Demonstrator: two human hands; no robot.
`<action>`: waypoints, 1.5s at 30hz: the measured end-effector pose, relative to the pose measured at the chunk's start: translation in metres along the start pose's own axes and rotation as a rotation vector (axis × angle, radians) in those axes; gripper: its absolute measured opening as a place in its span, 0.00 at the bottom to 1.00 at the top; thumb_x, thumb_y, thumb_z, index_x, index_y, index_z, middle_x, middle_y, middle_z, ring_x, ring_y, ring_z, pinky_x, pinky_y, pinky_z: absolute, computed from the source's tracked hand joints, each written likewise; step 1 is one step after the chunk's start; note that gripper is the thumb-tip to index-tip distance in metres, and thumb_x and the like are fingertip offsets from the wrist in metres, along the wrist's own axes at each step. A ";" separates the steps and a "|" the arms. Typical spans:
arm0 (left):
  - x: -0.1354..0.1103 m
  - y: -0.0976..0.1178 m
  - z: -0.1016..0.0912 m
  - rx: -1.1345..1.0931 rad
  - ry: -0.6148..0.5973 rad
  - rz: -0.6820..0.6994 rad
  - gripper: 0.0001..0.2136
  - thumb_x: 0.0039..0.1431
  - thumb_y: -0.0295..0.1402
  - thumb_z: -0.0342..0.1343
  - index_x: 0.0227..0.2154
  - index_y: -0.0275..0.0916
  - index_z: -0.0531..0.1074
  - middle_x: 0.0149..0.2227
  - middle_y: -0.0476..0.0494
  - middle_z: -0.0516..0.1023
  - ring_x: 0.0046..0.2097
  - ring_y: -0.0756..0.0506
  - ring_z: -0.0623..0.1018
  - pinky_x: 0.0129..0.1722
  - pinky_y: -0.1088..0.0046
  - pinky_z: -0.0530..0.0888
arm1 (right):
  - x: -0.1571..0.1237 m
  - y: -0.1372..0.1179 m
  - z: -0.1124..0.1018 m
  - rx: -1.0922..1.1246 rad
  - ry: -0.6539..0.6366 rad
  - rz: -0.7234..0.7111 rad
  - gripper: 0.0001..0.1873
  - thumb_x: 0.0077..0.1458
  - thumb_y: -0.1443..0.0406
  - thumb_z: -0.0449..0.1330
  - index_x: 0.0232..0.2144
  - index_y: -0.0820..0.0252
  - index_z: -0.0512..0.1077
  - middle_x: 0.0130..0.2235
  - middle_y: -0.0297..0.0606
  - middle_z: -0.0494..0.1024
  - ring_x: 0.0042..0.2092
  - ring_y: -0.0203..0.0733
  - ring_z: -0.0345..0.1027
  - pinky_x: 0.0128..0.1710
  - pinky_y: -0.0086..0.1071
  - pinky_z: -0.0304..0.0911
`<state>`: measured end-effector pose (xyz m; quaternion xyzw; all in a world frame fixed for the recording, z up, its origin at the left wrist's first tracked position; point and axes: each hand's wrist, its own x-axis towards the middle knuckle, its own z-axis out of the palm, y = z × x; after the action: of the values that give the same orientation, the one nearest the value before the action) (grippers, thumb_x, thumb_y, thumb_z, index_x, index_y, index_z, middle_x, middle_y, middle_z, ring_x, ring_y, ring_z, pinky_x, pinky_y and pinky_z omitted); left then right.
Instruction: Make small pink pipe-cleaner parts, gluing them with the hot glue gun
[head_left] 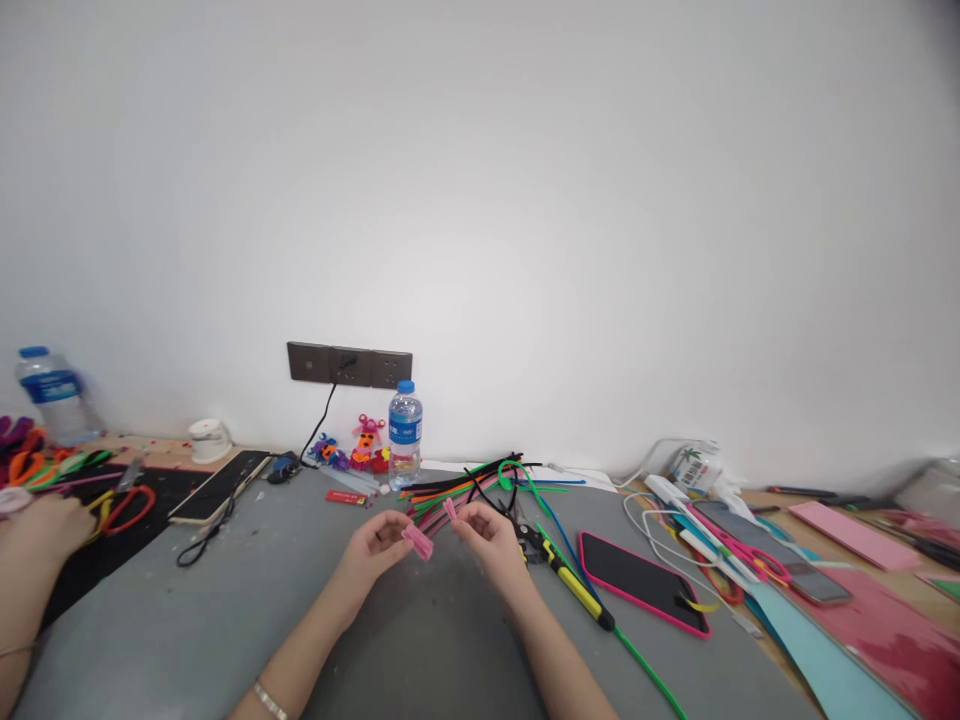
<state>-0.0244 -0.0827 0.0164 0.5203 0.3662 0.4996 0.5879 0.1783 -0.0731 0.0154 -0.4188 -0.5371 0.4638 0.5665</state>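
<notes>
My left hand [375, 545] pinches a short pink pipe-cleaner piece [418, 541] above the grey mat [225, 620]. My right hand [487, 535] is closed on the other pink end [450, 509] just to the right. Both hands hover close together in front of a pile of coloured pipe cleaners [472, 480]. A yellow-and-black cutter [566, 583] lies right of my right hand.
A water bottle [405, 432] and small pipe-cleaner figures [364, 445] stand by the wall socket [349, 366]. A pink-cased phone [641, 582] lies at right, with scissors [739, 555] and paper sheets. Another person's hand [45, 530] rests at far left near a second bottle [52, 395].
</notes>
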 end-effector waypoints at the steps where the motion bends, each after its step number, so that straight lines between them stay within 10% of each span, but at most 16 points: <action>1: 0.000 0.000 0.000 0.010 0.015 -0.001 0.15 0.47 0.41 0.69 0.34 0.37 0.74 0.31 0.46 0.80 0.35 0.45 0.77 0.35 0.73 0.70 | 0.000 0.000 0.000 0.042 -0.029 0.050 0.20 0.41 0.50 0.70 0.22 0.59 0.71 0.22 0.32 0.70 0.25 0.36 0.59 0.25 0.29 0.53; 11: 0.000 0.002 0.001 0.069 0.046 0.013 0.14 0.47 0.41 0.69 0.31 0.37 0.75 0.31 0.47 0.79 0.35 0.46 0.76 0.36 0.74 0.70 | -0.011 -0.009 0.003 0.251 -0.185 0.404 0.18 0.37 0.56 0.73 0.25 0.60 0.72 0.24 0.32 0.78 0.21 0.29 0.61 0.24 0.24 0.52; 45: -0.001 0.007 0.004 0.133 0.016 0.004 0.15 0.47 0.42 0.67 0.31 0.37 0.73 0.31 0.46 0.80 0.35 0.44 0.78 0.37 0.72 0.71 | -0.003 0.008 0.002 0.264 -0.033 0.324 0.20 0.32 0.54 0.74 0.23 0.61 0.75 0.23 0.34 0.75 0.25 0.36 0.66 0.28 0.30 0.60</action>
<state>-0.0220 -0.0848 0.0235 0.5549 0.4020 0.4795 0.5482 0.1753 -0.0747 0.0074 -0.4143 -0.4067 0.6221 0.5254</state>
